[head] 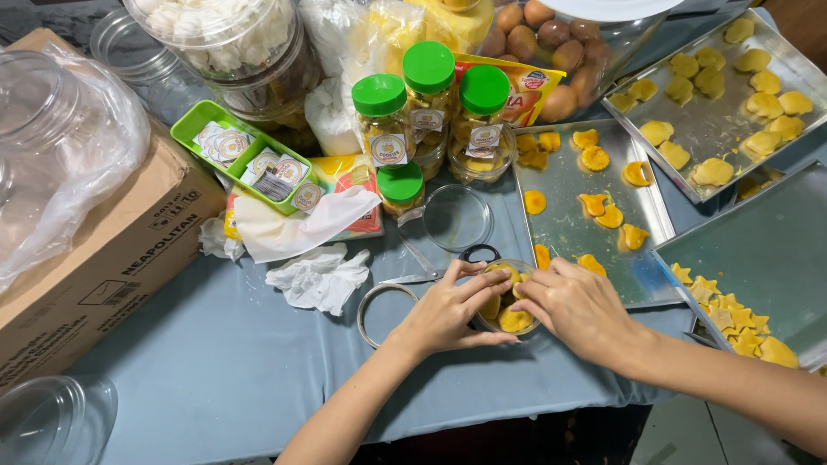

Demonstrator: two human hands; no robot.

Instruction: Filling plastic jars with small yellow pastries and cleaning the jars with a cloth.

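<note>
I had both hands over the small clear jar (508, 303), which stood on the blue-covered bench (241, 370) just in front of me, touching the near edge of the middle tray (568, 232). My left hand (448, 312) cupped the jar's left side, fingers curled round the wall and thumb along the near rim, so it was clamped on the jar. My right hand (575, 303) came in from the other side with the fingers (527, 287) pinched together at the mouth, on a yellow cookie (514, 319); I could not tell whether that cookie was still gripped or already resting on the ones inside.

To do this well, I judged the left hand had to keep the jar upright and steady, since the plastic looked light and would likely slide on the cloth. The cookies looked crumbly, so a soft pinch by the edges and setting each one flat against the wall seemed better than dropping it. Filling round the wall first would probably leave fewer gaps.

Scissors (448, 263) and a loose ring (379, 310) lay just left of the jar, close to my left wrist. More cookies waited on the tray, near my right hand. Three green-lidded jars (429, 103) stood farther back, well apart from my hands.
</note>
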